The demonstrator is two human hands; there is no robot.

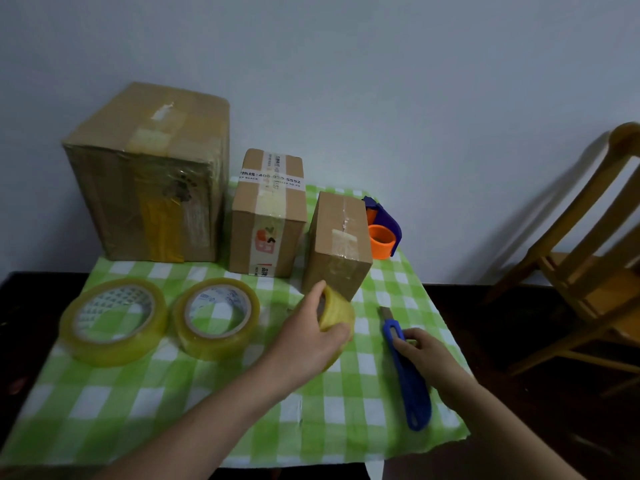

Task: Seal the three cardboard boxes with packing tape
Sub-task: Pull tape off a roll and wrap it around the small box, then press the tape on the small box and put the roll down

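Three cardboard boxes stand at the back of the table: a large box (149,174) on the left, a medium box (268,216) with printed tape in the middle, and a small box (339,244) on the right. My left hand (308,334) grips a yellowish tape roll (337,313) held upright just in front of the small box. My right hand (420,351) curls around a blue utility knife (410,382) lying on the cloth. Two more tape rolls, one (112,320) on the left and another (216,317) beside it, lie flat.
A green and white checked cloth (173,410) covers the dark table. A blue and orange tape dispenser (382,230) sits behind the small box. A wooden chair (588,271) stands at the right. The wall is close behind the boxes.
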